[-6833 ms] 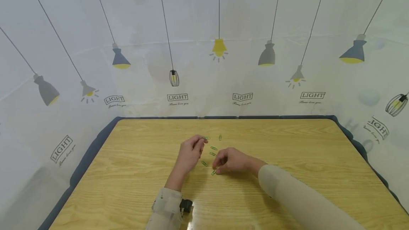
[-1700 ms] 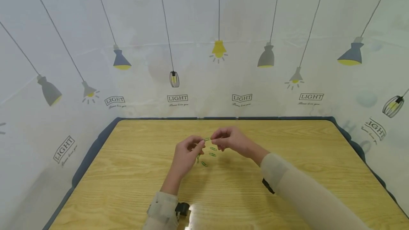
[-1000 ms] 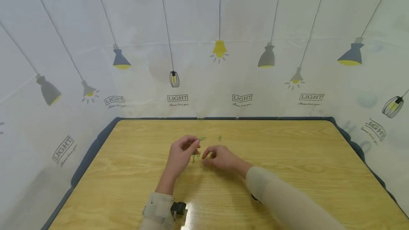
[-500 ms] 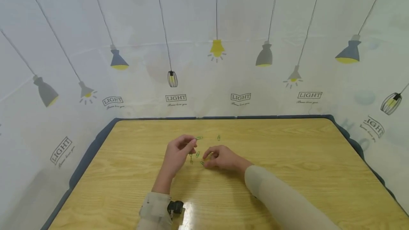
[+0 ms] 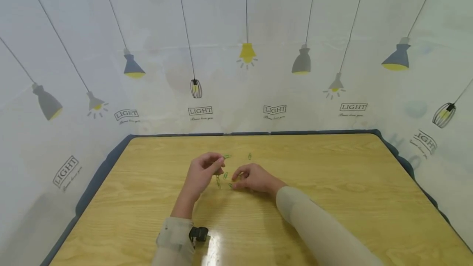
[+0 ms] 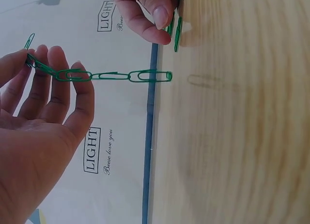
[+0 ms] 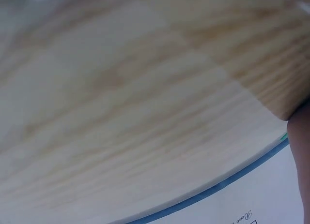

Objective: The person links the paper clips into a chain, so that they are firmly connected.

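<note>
My left hand (image 5: 199, 177) pinches a green paper clip (image 5: 227, 157) between thumb and fingertip. From it hangs a chain of several linked green paper clips (image 6: 110, 75), below the fingers in the left wrist view. My right hand (image 5: 256, 177) is low over the table with bent fingers, its thumb tip touching a loose paper clip (image 5: 230, 185). Its thumb and forefinger look apart in the head view. Another paper clip (image 5: 226, 175) lies between the hands, and one (image 5: 249, 156) lies farther back. Right fingers partly hide a further clip (image 5: 240, 175).
The wood-grain table (image 5: 332, 175) has a dark blue edging (image 5: 295, 132) along its back and sides. Behind it hangs a pale sheet (image 5: 221, 19) printed with lamps and "LIGHT" labels. A black wrist camera (image 5: 200, 234) sits on the left sleeve.
Both hands were together at a paper clip at the back. My right hand has come down toward the front to a loose clip. The chain still hangs from my left hand, now farther left.
</note>
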`<state>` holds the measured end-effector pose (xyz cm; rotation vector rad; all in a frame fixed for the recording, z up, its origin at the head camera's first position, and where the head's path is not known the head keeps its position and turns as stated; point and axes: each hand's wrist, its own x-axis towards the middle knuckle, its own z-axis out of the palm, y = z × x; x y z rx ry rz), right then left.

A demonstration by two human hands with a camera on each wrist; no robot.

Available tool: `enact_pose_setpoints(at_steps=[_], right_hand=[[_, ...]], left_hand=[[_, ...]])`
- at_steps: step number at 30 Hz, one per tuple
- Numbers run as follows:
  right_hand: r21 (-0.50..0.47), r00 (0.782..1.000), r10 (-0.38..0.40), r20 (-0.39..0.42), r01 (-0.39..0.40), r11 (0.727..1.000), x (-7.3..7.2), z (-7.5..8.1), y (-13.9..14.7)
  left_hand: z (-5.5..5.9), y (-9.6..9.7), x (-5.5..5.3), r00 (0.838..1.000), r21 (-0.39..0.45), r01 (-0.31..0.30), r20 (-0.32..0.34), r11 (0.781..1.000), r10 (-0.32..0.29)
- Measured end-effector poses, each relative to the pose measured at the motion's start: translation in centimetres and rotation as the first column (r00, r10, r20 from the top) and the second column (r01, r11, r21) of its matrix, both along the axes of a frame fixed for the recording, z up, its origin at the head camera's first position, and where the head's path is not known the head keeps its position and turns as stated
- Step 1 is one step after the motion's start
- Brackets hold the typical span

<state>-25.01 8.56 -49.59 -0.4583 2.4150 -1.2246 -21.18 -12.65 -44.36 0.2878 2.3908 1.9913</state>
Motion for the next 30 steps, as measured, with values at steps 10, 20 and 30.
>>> enact_pose_setpoints(at_steps=[10, 20, 30], right_hand=[[-0.029, 1.0, 0.026, -0.011, -0.026, 0.999, 0.2, -0.4, -0.1], [-0.011, 0.999, 0.048, -0.01, -0.048, 0.999, 0.5, -0.7, -0.3], [0.047, 0.988, 0.119, -0.099, -0.115, 0.992, 0.2, -0.2, -0.5]], left_hand=[[-0.2, -0.6, 0.1, 1.0, -0.016, -0.015, -0.002, 1.0, 0.015], [-0.5, -1.2, 0.1, 1.0, -0.014, -0.008, 0.029, 1.0, 0.008], [0.0, -1.4, 0.0, 1.0, -0.015, 0.0, 0.014, 1.0, 0.001]])
